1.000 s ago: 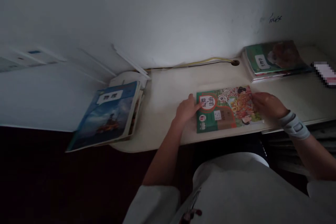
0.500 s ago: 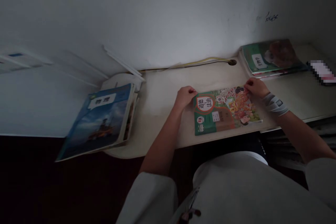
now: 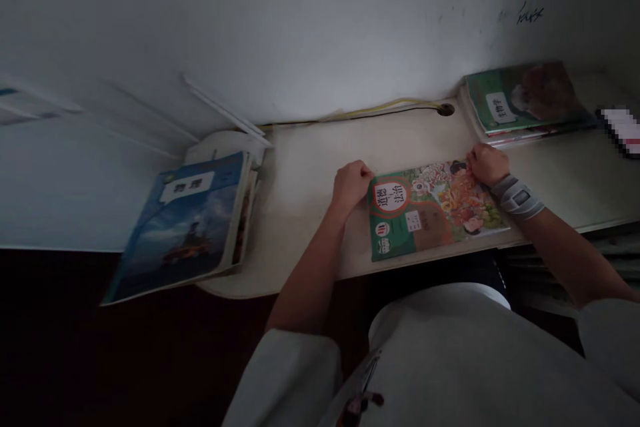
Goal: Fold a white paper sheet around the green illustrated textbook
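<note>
Head view: green picture-cover book [image 3: 433, 209] flat on desk [image 3: 310, 180] near front edge, left hand [image 3: 351, 183] curled at its far-left corner, right hand [image 3: 487, 163] curled, pinching far-right corner, grey wristband [image 3: 517, 197].

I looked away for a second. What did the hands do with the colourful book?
Both hands slid from its side edges up to its far corners: left hand at the far left corner of the green textbook, right hand at the far right. The book stayed flat on the desk; the blue textbook stayed put.
</note>
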### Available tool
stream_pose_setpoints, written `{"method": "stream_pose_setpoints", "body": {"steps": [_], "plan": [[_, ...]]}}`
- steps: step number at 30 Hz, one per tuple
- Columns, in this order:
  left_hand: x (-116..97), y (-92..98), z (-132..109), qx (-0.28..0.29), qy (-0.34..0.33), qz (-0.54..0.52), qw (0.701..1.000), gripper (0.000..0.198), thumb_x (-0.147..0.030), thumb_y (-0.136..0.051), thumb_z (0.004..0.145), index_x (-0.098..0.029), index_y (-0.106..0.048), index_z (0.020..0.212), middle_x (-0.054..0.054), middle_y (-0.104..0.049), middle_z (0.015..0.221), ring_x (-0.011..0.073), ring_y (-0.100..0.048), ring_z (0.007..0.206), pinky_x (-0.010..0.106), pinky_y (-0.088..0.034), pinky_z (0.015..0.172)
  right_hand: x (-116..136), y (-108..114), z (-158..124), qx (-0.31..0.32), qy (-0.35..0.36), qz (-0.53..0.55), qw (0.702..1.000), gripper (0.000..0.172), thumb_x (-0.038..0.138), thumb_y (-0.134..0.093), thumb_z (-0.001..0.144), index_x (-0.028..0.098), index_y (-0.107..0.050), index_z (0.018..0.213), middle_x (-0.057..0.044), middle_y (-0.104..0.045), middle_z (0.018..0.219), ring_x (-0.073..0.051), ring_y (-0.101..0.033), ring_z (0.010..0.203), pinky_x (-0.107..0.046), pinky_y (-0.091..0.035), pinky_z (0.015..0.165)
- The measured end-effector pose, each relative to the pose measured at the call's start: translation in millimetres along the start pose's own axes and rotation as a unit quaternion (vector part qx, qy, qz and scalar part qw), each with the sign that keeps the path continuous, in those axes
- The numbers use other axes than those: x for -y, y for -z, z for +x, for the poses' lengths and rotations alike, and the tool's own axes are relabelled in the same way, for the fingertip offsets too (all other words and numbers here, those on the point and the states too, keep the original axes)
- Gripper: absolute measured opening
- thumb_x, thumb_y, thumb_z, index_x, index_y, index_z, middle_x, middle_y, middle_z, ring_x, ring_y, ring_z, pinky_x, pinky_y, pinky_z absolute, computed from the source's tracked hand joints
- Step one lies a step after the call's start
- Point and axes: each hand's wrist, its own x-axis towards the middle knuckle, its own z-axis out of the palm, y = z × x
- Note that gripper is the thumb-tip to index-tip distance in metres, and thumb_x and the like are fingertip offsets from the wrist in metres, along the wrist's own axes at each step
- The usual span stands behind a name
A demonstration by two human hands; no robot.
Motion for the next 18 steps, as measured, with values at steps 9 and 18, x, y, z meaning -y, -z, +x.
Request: {"method": "stream_pose_setpoints", "body": {"steps": [9,18], "plan": [[-47.5,-8.1,-55.7,-0.064,-0.14,0.09,0.984,0.055,-0.021,-0.035,0.092,-0.014,-0.026,0.145,0.019,-0.034,0.149,0.029,-0.033,0.136,0.044,-0.032,0.107,9.5,-4.2,-2.7,-0.01,0.004,-0.039,0.999,0.033,0.019,-0.032,0.093,0.005,-0.059,0.105,-0.025,-0.067,0.097,-0.031,-0.066,0.09,-0.038,-0.047,0.074],[-82.6,-41.8,-103.2,0.078,-0.289,0.112,0.948,0.079,-0.067,-0.028,0.087,-0.017,-0.025,0.148,0.014,-0.024,0.155,0.0367,-0.013,0.143,0.061,-0.012,0.112,8.7,-6.9,-1.3,-0.019,-0.002,-0.038,0.999,0.032,0.02,-0.034,0.093,0.005,-0.06,0.105,-0.025,-0.067,0.098,-0.034,-0.066,0.092,-0.04,-0.047,0.074]]}}
